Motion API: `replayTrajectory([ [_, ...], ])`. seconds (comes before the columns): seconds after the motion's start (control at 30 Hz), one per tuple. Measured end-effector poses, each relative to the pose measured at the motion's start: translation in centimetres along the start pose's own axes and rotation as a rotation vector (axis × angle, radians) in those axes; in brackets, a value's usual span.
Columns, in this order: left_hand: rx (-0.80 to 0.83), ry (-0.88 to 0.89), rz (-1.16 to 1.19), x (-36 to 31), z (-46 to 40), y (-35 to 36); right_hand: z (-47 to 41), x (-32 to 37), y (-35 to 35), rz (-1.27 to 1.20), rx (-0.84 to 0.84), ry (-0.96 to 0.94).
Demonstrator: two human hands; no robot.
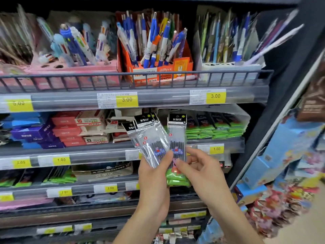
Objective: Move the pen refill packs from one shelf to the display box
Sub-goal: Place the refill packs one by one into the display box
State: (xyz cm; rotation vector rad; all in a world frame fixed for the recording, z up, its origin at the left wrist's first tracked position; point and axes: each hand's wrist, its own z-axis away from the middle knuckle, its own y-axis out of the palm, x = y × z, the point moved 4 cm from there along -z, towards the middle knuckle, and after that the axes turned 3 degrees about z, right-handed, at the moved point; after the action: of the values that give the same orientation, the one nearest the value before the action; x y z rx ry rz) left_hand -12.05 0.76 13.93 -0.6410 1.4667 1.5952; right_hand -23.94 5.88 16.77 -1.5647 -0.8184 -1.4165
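Blur hides most print on the shelf goods. The left hand (154,171) grips a fan of pen refill packs (149,138); the right hand (197,166) pinches one more pack (176,136) beside them, fingers curled. Both are held before the display box (244,117) of green packs, mid-shelf.

Both hands were up in front of the middle shelf (123,152). The left hand (154,175) held a fan of refill packs (149,138), leaning left. Just to its right, the right hand (197,166) pinched a single pack (176,136), upright, beside the fan. Behind them, at the right of that shelf, more packs stood in a display box (244,117). To the left lay stacked cartons (66,131). Above, on the top shelf, pens stood in a box (154,67).
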Motion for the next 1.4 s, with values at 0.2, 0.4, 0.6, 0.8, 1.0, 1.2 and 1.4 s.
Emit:
replayTrajectory([
  [0.2, -0.077, -0.024, -0.013, 0.2, -0.1, -0.3, -1.0, -0.6, -0.9, -0.211, -0.099, 0.126],
  [0.4, -0.083, -0.055, 0.041, -0.7, 0.1, -1.5, -6.5, 1.1, -3.1, -0.107, -0.265, 0.105],
  [0.6, -0.089, -0.058, 0.029, -1.1, 0.9, -1.9, -8.6, 2.3, -0.8, 0.171, -0.2, 0.056],
  [0.8, -0.09, -0.057, 0.017, -1.2, 1.3, -2.7, -7.6, 0.3, -0.5, -0.065, -0.155, 0.137],
  [1.0, -0.084, -0.079, 0.015, -0.9, 1.4, -2.4, -8.4, 1.3, -1.2, -0.031, -0.213, 0.13],
  [1.2, -0.069, -0.085, 0.006, -0.5, 1.2, -2.2, -8.0, -0.8, -0.8, -0.013, -0.215, 0.099],
  [1.4, -0.06, -0.113, 0.011, -0.1, 1.1, -1.6, -11.4, 2.2, -1.3, 0.148, -0.421, 0.025],
])
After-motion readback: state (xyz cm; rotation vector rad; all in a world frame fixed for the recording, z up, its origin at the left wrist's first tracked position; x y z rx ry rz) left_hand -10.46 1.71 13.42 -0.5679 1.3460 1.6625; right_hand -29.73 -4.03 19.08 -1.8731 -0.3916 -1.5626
